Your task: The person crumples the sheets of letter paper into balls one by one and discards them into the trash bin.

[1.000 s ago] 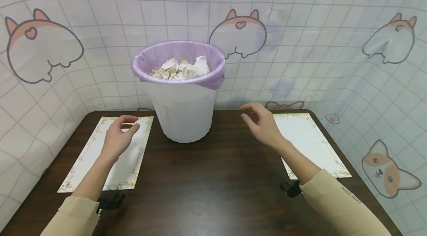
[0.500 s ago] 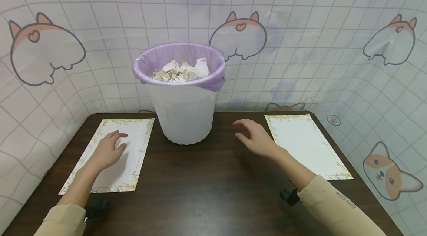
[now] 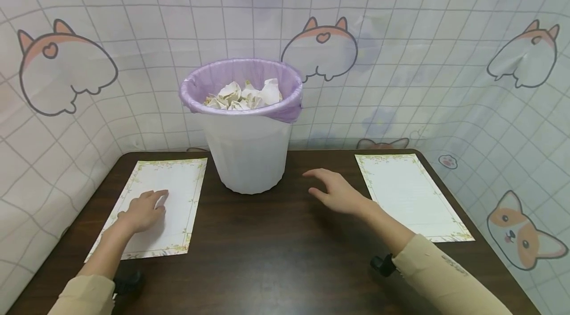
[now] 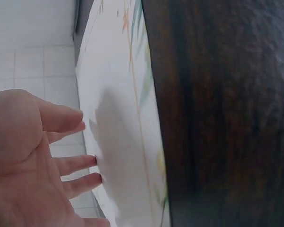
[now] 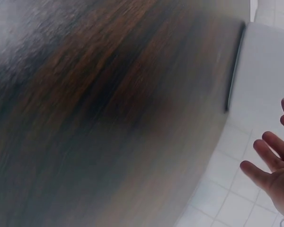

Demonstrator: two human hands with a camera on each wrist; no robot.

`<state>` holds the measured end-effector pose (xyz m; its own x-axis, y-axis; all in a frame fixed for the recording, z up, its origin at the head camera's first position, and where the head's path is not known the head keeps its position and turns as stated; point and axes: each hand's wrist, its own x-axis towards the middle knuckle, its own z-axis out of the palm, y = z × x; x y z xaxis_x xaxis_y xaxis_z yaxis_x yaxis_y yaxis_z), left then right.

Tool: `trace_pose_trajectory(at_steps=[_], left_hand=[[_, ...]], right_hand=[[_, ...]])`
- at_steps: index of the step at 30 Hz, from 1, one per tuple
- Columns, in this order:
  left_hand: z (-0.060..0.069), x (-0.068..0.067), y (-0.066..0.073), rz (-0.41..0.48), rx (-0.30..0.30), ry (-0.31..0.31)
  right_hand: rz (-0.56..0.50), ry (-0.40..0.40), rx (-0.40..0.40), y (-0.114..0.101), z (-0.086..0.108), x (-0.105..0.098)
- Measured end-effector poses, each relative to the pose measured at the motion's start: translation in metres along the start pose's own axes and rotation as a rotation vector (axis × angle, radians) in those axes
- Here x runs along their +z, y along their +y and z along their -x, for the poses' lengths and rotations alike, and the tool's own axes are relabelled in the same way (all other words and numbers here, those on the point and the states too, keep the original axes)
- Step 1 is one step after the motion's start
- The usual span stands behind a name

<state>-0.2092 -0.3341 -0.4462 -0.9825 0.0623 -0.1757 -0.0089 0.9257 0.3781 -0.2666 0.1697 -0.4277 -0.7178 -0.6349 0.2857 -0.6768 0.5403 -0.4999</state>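
My left hand (image 3: 141, 212) is low over the left sheet of paper (image 3: 182, 216), which is white with a leafy printed border. In the left wrist view, the fingers (image 4: 78, 163) reach down to the paper, their tips at or just above its surface; contact is hard to tell. The sheet lies flat, partly covered by the hand and its shadow. My right hand (image 3: 336, 194) hovers above the dark table, fingers loosely bent and holding nothing. It is left of the right sheet of paper (image 3: 409, 196), a similar bordered page lying flat.
A white bin (image 3: 247, 152) with a purple liner (image 3: 289, 85) stands at the table's back, between the sheets. Crumpled papers (image 3: 245, 95) fill it near the rim. A gridded cloth (image 3: 401, 48) with corgi drawings walls the dark wooden table (image 3: 267, 255) on the back and sides.
My left hand has come down and toward me onto the left sheet, its fingers spreading from a rounded curl. The right hand has moved lower and left, away from the right sheet.
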Motion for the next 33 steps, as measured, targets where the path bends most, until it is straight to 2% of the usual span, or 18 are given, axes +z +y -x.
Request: trace_pose_trajectory(at_steps=[11,15,18,22,26,30,33], left_hand=[[0.000,-0.001,0.007,-0.069,-0.038,-0.032],[-0.002,0.000,0.010,-0.071,0.003,-0.017],[-0.003,0.001,0.012,-0.019,0.046,-0.039],[0.000,0.004,0.015,0.049,0.072,-0.068],[0.007,0.008,0.024,-0.040,0.065,-0.050],[0.011,0.013,0.036,-0.134,0.044,-0.058],[0.012,0.015,0.043,-0.147,0.049,-0.062]], right_hand=[[-0.002,-0.083,-0.016,-0.009,-0.006,0.010],[0.011,-0.105,-0.028,-0.011,-0.008,0.014],[0.016,-0.129,-0.025,-0.012,-0.010,0.018],[0.013,-0.161,-0.032,-0.015,-0.011,0.022],[0.009,-0.195,-0.042,-0.018,-0.015,0.026],[-0.001,-0.238,-0.049,-0.022,-0.018,0.029],[-0.003,-0.269,-0.045,-0.023,-0.020,0.033]])
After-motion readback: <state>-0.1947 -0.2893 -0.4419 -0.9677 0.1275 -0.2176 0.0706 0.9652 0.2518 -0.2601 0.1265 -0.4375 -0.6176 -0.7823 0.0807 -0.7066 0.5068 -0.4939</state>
